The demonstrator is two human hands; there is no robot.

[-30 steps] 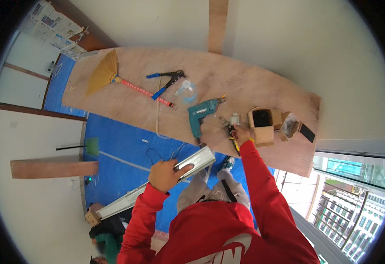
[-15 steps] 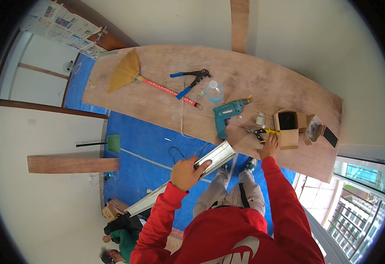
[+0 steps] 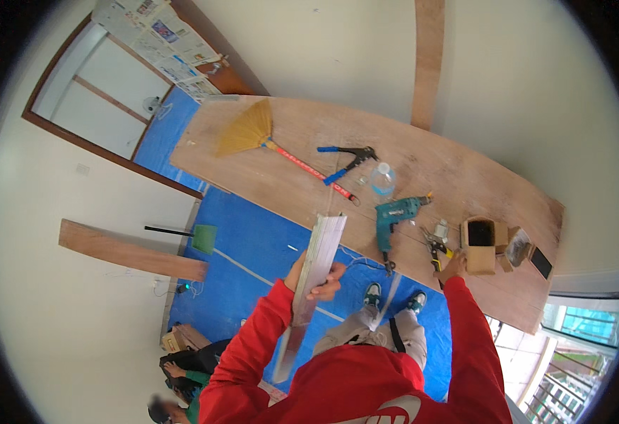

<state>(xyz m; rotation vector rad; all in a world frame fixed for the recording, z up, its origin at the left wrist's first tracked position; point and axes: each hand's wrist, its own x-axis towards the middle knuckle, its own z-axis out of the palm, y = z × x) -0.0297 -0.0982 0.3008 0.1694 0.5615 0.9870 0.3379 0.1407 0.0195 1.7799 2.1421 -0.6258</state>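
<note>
Holding a long metal channel (image 3: 304, 305) in front of the red sweatshirt (image 3: 352, 378), the person's left hand (image 3: 328, 283) has its grip wrapped round the piece, which has swung from a slant to a steeper line, one end toward the worktop (image 3: 482, 191). That leaves one hand bearing the channel while the right hand (image 3: 454, 267) reaches over the worktop's near edge. Its fingers, spread beside the yellow-handled snips (image 3: 434, 248) half a second ago, are now drawn in at the handles; whether that grip has closed on them cannot be told. The snips lie between a teal drill (image 3: 400, 210) and an opened cardboard box (image 3: 480, 262). As for writing, the sweatshirt bears a pale emblem and lettering cut off below, the drill a pale mark too small to read, the broom (image 3: 249, 127) printed capitals along its red pole; farther off, newspaper sheets (image 3: 172, 46) carry print too fine to make out
</note>
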